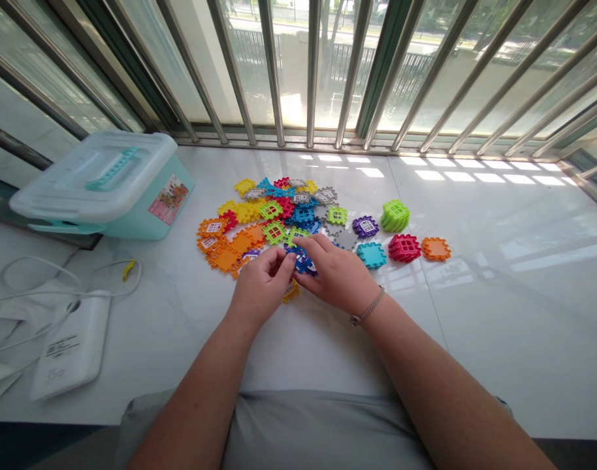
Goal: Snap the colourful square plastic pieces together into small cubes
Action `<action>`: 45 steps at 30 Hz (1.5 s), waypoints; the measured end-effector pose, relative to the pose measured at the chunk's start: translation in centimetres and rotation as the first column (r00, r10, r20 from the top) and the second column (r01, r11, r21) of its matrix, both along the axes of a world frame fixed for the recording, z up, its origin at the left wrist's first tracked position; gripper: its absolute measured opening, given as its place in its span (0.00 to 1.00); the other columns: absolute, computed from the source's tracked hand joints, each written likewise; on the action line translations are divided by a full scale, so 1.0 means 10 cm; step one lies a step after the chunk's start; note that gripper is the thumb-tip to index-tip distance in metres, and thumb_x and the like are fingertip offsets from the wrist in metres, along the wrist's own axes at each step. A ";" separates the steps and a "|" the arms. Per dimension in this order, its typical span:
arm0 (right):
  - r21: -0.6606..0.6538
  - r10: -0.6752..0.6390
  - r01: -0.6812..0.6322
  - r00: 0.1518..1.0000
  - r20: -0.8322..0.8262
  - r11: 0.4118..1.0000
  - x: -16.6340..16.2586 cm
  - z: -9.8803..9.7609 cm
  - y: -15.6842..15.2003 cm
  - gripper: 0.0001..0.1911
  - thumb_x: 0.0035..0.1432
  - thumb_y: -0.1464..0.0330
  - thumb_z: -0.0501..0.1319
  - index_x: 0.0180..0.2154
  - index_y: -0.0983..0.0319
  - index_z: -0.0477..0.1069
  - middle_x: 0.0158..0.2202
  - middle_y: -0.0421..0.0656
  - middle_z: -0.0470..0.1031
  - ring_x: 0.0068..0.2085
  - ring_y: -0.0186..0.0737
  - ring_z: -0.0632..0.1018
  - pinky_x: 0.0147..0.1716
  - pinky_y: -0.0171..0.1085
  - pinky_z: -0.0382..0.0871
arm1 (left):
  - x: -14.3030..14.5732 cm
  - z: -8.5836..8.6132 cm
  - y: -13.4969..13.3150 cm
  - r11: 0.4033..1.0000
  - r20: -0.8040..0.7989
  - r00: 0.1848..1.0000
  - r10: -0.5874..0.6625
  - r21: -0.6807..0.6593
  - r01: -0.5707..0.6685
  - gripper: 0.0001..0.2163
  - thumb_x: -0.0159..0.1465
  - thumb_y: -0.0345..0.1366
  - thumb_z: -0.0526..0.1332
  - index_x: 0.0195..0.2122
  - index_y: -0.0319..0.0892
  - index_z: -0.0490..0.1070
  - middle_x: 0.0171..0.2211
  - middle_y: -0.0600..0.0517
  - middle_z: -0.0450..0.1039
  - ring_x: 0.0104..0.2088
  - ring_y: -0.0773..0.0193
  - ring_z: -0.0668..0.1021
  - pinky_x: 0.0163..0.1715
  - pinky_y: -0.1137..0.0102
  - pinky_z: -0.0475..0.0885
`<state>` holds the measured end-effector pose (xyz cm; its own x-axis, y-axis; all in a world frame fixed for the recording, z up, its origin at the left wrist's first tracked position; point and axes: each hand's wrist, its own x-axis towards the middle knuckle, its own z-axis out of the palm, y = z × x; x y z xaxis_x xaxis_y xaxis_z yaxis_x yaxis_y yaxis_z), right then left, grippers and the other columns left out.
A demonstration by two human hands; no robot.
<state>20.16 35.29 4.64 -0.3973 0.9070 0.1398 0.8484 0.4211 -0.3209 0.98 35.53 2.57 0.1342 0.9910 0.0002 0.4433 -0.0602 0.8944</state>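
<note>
A wide white ledge [499, 294] with a glossy, stone-like sheen runs beneath a window fitted with slanted metal bars [312, 72]. Sunlight falls through them in bright stripes along the far edge, and a fence and trees show outside.

At the far left sits a pale teal storage box [107, 186] with a cloudy lid and a moulded handle. Nearer, a white power bank [70, 346] lies flat with its cable [83, 287] looping beside it. A heap of tiles [274, 212] spreads across the middle of the ledge, just beyond the hands. To its right, apart from the heap, are a green block [395, 215], a red stack [404, 248], an orange tile [435, 249] and a teal tile [371, 254].

The tiles are flat plastic squares with toothed edges, some with small window grids, in yellow, orange, red, green, blue, grey and purple.

The left hand [262, 284] and the right hand [335, 274] meet low over the ledge at the near edge of the heap. Their fingertips are pinched narrow on a blue tile [303, 262] held between them. A thin bracelet [366, 312] circles the right wrist.
</note>
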 end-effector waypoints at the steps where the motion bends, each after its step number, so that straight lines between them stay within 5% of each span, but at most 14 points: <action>1: 0.000 -0.001 0.001 1.000 -0.004 1.000 0.00 0.00 0.00 0.29 0.73 0.55 0.62 0.69 0.58 0.66 0.64 0.51 0.74 0.50 0.47 0.82 0.34 0.37 0.73 | 0.00 0.00 0.00 1.000 0.005 1.000 0.000 0.000 0.000 0.18 0.73 0.54 0.60 0.37 0.44 0.75 0.30 0.54 0.80 0.30 0.62 0.79 0.30 0.69 0.69; 45: 0.019 0.002 -0.002 0.999 -0.046 1.000 0.01 0.00 0.00 0.29 0.74 0.54 0.60 0.70 0.58 0.65 0.66 0.53 0.72 0.51 0.47 0.81 0.35 0.37 0.74 | 0.00 0.00 0.00 1.000 0.021 1.000 -0.002 0.004 0.002 0.18 0.73 0.54 0.61 0.37 0.44 0.74 0.29 0.53 0.80 0.30 0.61 0.80 0.31 0.69 0.72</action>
<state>20.23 35.29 4.61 -0.3919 0.9032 0.1752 0.8319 0.4292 -0.3517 1.00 35.55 2.62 0.1360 0.9907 0.0066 0.4244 -0.0643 0.9032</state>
